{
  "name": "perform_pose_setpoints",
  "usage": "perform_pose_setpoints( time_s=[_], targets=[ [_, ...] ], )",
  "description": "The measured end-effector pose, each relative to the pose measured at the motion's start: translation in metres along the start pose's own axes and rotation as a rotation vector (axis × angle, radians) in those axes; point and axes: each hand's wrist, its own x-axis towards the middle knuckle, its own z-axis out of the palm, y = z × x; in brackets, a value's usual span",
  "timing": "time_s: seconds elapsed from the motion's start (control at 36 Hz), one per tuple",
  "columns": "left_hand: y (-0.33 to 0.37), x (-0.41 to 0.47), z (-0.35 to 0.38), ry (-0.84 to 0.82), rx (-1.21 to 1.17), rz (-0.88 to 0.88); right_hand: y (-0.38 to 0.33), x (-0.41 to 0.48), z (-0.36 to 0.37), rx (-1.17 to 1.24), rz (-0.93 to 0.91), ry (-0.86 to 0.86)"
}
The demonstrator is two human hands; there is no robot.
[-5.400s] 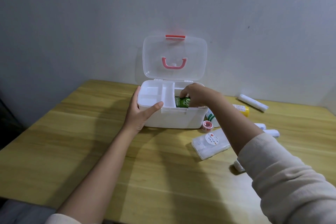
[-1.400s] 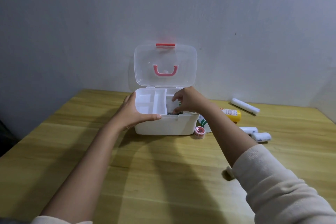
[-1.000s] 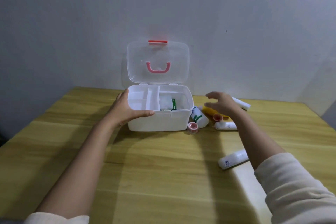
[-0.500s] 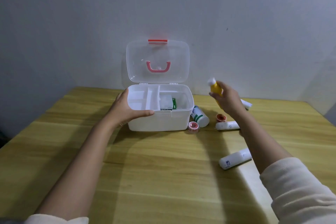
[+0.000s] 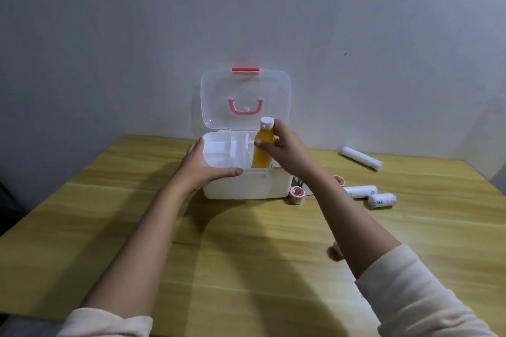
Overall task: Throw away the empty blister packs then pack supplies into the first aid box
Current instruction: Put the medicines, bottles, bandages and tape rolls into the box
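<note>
Your left hand clamps the front-left corner of the open first aid box, thumb along its rim. Your right hand is closed around the upright yellow bottle, whose base dips into the box's right compartment. It stands tall; set upright, it may block the lid, and releasing early could tip it toward the tape roll and bandage rolls waiting at right.

grey wall, wooden table
</note>
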Motion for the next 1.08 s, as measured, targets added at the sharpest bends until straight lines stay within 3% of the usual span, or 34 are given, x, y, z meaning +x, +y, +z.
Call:
perform_pose_setpoints(
  time_s=[0.14, 0.36, 0.58, 0.69, 0.83, 0.89, 1.0, 1.08],
  targets=[
    [-0.001, 0.003, 0.002, 0.01, 0.008, -0.002, 0.002, 0.004, 0.009, -0.159, 0.041, -0.092],
    [-0.002, 0.002, 0.0, 0.01, 0.021, -0.001, 0.008, 0.005, 0.01, -0.253, 0.053, -0.077],
    [-0.002, 0.001, 0.001, 0.013, 0.016, 0.003, 0.005, 0.006, -0.004, -0.216, 0.079, -0.133],
    [0.0, -0.001, 0.001, 0.016, -0.002, 0.016, 0.008, 0.005, -0.025, -0.051, 0.076, -0.019],
    [-0.001, 0.0, 0.002, 0.026, 0.013, 0.012, 0.036, 0.0, -0.046, 0.075, 0.167, 0.316],
    [-0.003, 0.001, 0.002, 0.021, 0.023, 0.002, 0.052, -0.003, -0.048, 0.057, 0.26, 0.274],
    [-0.005, 0.003, 0.0, 0.01, 0.037, 0.0, 0.074, -0.007, -0.039, -0.128, 0.489, -0.027],
    [-0.005, 0.003, 0.001, 0.014, 0.044, 0.001, 0.083, -0.009, -0.03, -0.319, 0.484, -0.117]
  ],
)
